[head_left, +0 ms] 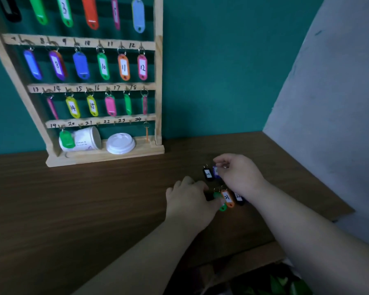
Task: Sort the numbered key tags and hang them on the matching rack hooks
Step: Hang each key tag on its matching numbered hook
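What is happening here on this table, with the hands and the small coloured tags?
A person is sorting loose key tags on the table. The right hand pinches the ring of a blue tag; the left hand touches a green tag beside the orange tag 21. On the rack, hooks 20 to 23 are bare.

Single view, from your head: it faces forward and down, close over the wooden table (94, 199), with the key rack (159, 81) at 11 o'clock against the wall.
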